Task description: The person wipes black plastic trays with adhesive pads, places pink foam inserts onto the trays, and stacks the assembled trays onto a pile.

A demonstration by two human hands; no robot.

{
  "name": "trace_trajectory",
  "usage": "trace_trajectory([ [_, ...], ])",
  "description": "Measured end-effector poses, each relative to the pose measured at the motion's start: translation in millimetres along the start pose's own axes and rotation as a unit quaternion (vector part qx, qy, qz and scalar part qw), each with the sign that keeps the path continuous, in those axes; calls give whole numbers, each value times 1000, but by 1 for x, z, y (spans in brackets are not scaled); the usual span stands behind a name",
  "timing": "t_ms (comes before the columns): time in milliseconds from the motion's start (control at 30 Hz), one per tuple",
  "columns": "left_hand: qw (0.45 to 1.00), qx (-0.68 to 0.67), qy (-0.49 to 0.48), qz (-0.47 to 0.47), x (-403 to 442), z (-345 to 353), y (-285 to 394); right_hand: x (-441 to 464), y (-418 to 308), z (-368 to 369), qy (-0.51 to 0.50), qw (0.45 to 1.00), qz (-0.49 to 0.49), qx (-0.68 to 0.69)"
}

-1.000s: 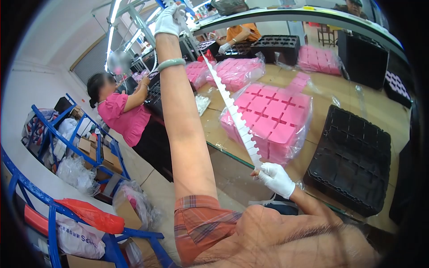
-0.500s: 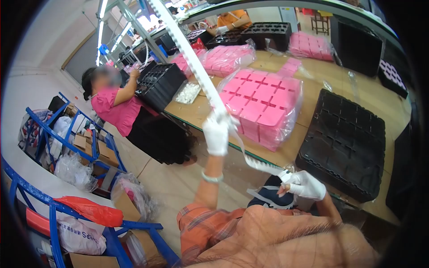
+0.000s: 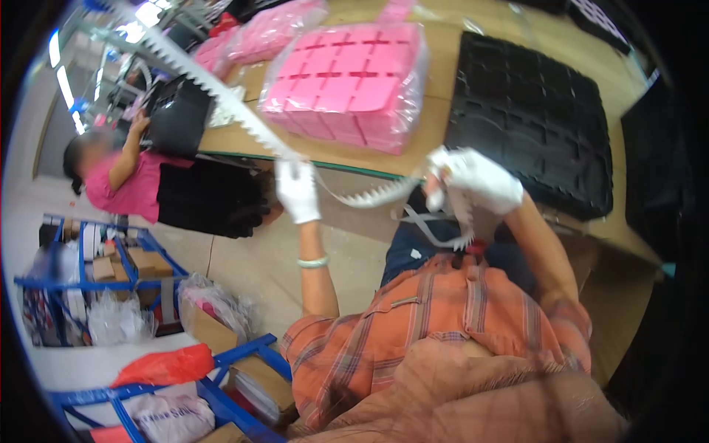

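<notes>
My left hand [image 3: 297, 190], in a white glove, is closed around a long white strip with a toothed edge [image 3: 221, 96]. From that hand the strip runs up to the top left, past the table's front edge. Between my hands it sags in a shallow curve. My right hand [image 3: 476, 181], also gloved, is closed on another part of the strip, its fingers bent inward. Below it a loose toothed length hangs in a loop in front of my plaid shirt [image 3: 436, 303]. Nearest to the right hand on the table is a black moulded tray [image 3: 528, 122].
A plastic-wrapped stack of pink slotted sheets [image 3: 340, 81] stands on the brown table [image 3: 436, 122], with more pink packs behind. A person in a pink top [image 3: 125, 177] works at a black bin [image 3: 177, 114] on the left. A blue rack [image 3: 111, 284] holds boxes and bags.
My view has tilted downward. My right hand has risen nearly level with the left, and a loop of strip now hangs below it. Both hands still grip the strip.
</notes>
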State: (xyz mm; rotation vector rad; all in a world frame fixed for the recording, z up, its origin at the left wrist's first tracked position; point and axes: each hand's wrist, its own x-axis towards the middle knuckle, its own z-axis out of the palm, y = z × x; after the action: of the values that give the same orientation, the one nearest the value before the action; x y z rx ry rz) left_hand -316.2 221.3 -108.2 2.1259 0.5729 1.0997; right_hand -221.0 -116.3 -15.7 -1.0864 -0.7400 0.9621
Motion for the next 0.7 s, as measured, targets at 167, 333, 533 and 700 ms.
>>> trace_trajectory([
  [167, 970, 23, 215, 109, 5, -22, 98, 44, -17, -26, 47, 995, -86, 28],
  [333, 926, -236, -290, 60, -56, 16, 147, 55, -47, -31, 5, 997, -76, 6],
  [533, 774, -209, -597, 32, -65, 78, 167, 64, -80, 1, -67, 997, -7, -30],
  [700, 708, -208, -661, 138, -94, 114, 168, 87, -110, 15, -151, 986, -42, -59],
])
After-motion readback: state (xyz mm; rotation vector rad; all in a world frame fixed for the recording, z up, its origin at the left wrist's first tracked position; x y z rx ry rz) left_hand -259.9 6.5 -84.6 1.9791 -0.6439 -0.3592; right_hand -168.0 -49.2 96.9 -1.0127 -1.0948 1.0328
